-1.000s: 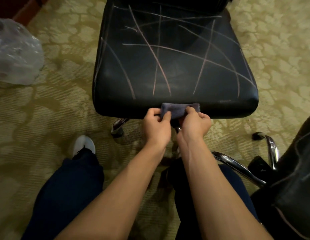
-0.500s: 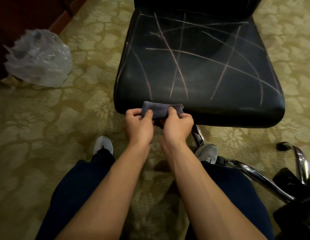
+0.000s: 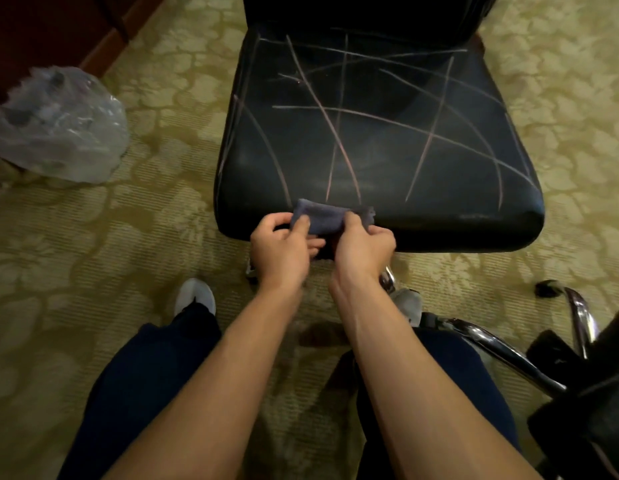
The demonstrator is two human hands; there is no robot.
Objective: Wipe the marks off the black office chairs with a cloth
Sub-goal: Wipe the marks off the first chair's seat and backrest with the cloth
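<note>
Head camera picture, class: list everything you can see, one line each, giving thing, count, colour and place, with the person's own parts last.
chair seat: one, black, top centre, crossed by pale marks
cloth: one, grey-blue, folded, at the seat's front edge
plastic bag: one, clear, crumpled, on the floor at left
carpet: one, yellow-green, patterned, under everything
second chair: one, black, with chrome legs, lower right, partly out of frame
wooden furniture: one piece, dark red-brown, top left corner
shoes: two, pale grey, on the carpet below the seat
trouser legs: two, dark blue, bottom
left hand: one, pinches the cloth
right hand: one, pinches the cloth
</note>
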